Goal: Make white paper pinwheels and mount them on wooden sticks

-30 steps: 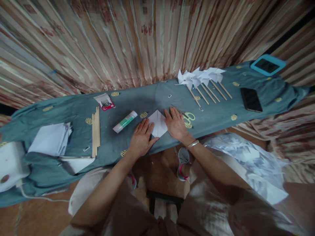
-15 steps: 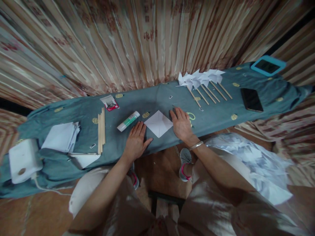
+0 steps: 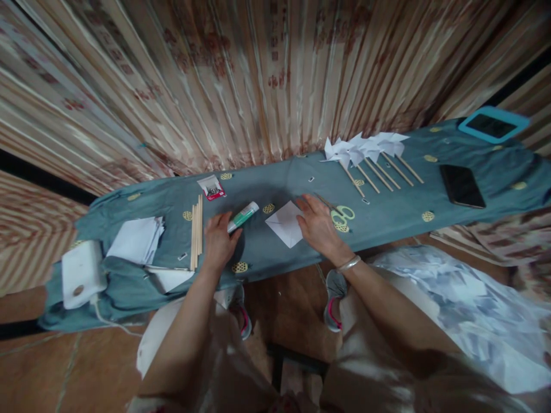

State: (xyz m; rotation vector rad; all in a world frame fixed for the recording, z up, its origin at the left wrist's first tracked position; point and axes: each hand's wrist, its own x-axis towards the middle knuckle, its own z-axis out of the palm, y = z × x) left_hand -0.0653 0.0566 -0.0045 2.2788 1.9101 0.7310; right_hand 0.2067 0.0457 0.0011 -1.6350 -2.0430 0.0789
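A white-and-green glue stick (image 3: 243,217) lies slanted on the cloth, and my left hand (image 3: 220,241) has closed round its near end, fingers on one side and thumb on the other. To its right sits a creased square of white paper (image 3: 284,224), turned like a diamond. My right hand (image 3: 321,226) rests with fingers apart over the right corner of this paper, holding nothing. Beside that hand are green-handled scissors (image 3: 342,214), their blades partly behind it.
Finished paper pinwheels (image 3: 365,150) on sticks lie at the back right, near a black phone (image 3: 462,186) and a blue-framed device (image 3: 493,124). Leftward are wooden sticks (image 3: 197,232), a red pin box (image 3: 212,188), stacked paper (image 3: 134,240) and a white corded device (image 3: 82,274).
My left hand has moved from the paper's left side to the glue stick and closed on its end. My right hand stays by the paper; the scissors' handles now show. The view has shifted.
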